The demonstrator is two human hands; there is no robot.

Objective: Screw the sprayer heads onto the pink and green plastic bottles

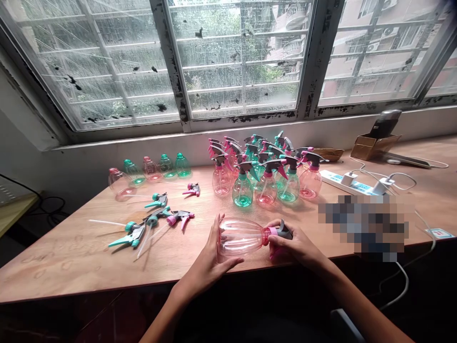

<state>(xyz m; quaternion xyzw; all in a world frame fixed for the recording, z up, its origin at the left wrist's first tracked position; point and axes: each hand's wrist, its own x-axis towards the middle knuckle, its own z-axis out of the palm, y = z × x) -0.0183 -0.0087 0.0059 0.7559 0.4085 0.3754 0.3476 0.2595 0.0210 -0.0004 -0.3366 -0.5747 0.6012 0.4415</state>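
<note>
A clear pink spray bottle lies sideways between my hands, above the table's front edge. My left hand cups its base end, thumb below and fingers behind. At the other end, my right hand is closed round the grey and pink spray head, which sits on the bottle's neck. Part of the trigger is hidden by the right fingers. To the left lie several loose spray heads with thin white tubes, some teal and some pink.
Assembled pink and green spray bottles stand in a cluster behind my hands. Several headless bottles stand at the back left. A white power strip with plugs and cables, a cardboard box and a blurred patch are on the right.
</note>
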